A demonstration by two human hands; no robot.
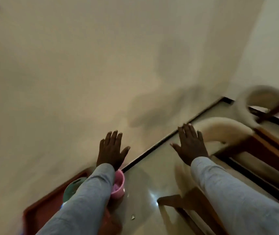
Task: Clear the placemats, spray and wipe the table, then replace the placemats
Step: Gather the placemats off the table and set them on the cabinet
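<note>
Hands: left grip (112, 148) and right grip (190, 146) both splayed flat and holding nothing, raised toward the wall (84, 65), probably mid-turn given the blur; no placemats or tabletop in view, only a tray (40, 212) with pink cup (119, 184) below.

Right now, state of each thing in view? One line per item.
left hand: open, fingers straight and spread, holding nothing.
right hand: open, fingers straight and spread, holding nothing.
pink cup: lying tipped on its side, partly hidden by the left sleeve.
green item: blurred, partly hidden by the sleeve, state unclear.
red-brown tray: lying flat.
cushioned chairs: upright, unoccupied.
</note>
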